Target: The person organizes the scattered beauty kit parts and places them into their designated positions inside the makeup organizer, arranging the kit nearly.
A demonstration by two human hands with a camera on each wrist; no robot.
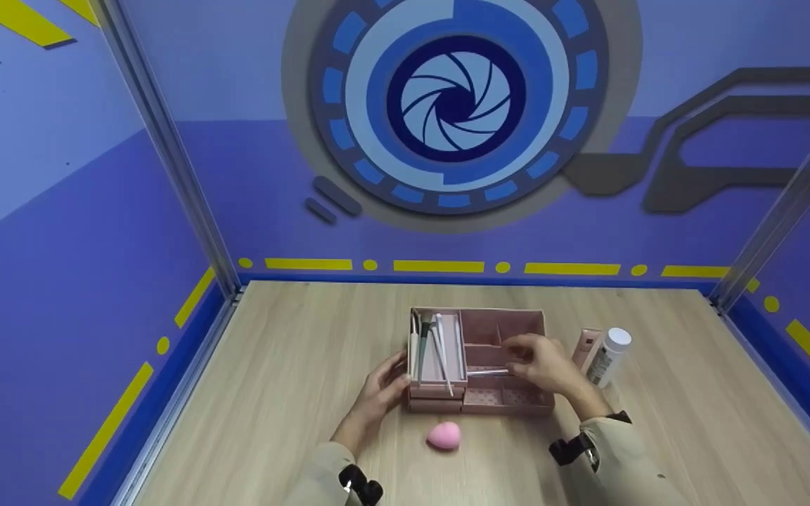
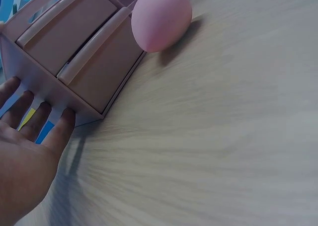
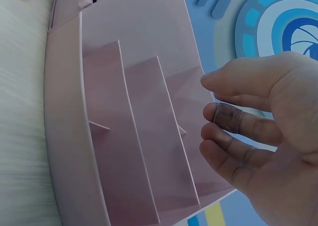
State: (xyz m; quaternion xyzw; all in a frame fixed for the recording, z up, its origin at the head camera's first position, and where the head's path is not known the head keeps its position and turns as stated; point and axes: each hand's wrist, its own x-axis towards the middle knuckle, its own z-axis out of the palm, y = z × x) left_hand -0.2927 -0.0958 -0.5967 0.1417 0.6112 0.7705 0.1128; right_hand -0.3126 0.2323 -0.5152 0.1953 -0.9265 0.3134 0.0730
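Currently, a pink compartmented box organizer (image 1: 507, 410) is standing on the pale wood-grain table (image 1: 306, 337), the left hand (image 1: 377, 393) touching its side with extended fingers. Over its compartments (image 3: 114, 151) the right hand (image 1: 542, 362) is hovering, loose and holding nothing; only its wrist view is showing a brown band (image 3: 228, 117) around one finger. The head view is revealing slender brushes (image 1: 425, 344) on top; the left wrist view, two drawers (image 2: 109, 64).

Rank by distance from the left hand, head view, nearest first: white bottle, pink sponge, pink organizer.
1. Pink organizer: right at the left hand's fingertips, on its right.
2. Pink sponge: to the hand's right, on the organizer's near side.
3. White bottle: farthest, past the organizer's right side.
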